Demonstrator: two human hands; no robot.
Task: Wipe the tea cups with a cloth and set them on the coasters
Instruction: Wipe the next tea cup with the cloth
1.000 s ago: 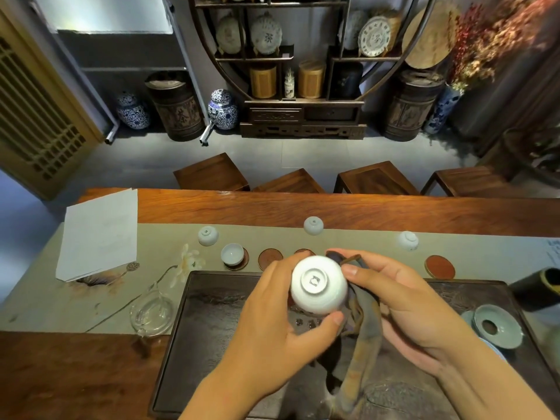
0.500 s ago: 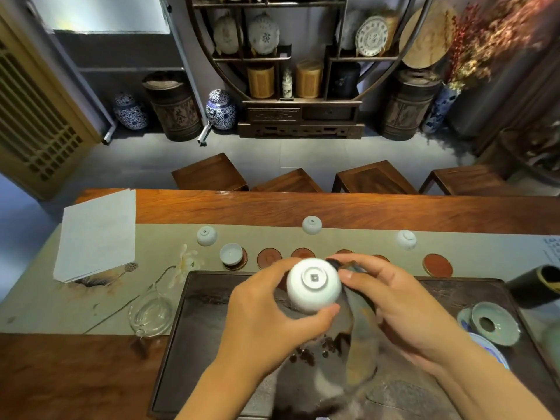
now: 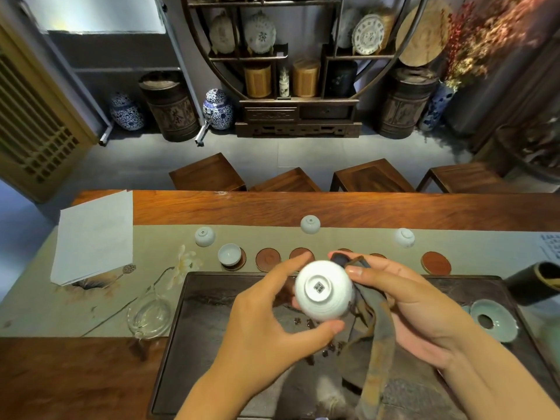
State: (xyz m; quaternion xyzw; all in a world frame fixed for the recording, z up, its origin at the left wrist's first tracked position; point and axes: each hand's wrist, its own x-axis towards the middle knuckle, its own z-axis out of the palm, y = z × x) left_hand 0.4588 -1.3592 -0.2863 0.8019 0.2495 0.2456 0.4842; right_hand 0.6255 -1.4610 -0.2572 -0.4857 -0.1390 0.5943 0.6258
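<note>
My left hand [image 3: 266, 322] grips a white tea cup [image 3: 323, 290], base turned toward me, above the dark tea tray [image 3: 212, 328]. My right hand [image 3: 403, 304] holds a grey-brown cloth [image 3: 374, 344] against the cup's right side; the cloth hangs down over the tray. One upright cup [image 3: 229, 254] sits on the leftmost coaster [image 3: 239, 265]. Three more white cups [image 3: 205, 236] [image 3: 310, 224] [image 3: 405, 237] stand upside down on the runner. Bare brown coasters [image 3: 268, 259] [image 3: 435, 262] lie in a row; my hands partly hide the middle ones.
A glass pitcher [image 3: 149, 316] stands left of the tray, a white paper sheet [image 3: 94, 237] farther left. A celadon strainer dish [image 3: 493, 320] and a dark tube [image 3: 533, 286] sit at the right. Wooden stools [image 3: 209, 174] line the table's far side.
The cup has turned a little in my left hand, with the fingers shifting around its rim. The cloth stays pressed against its right side.
</note>
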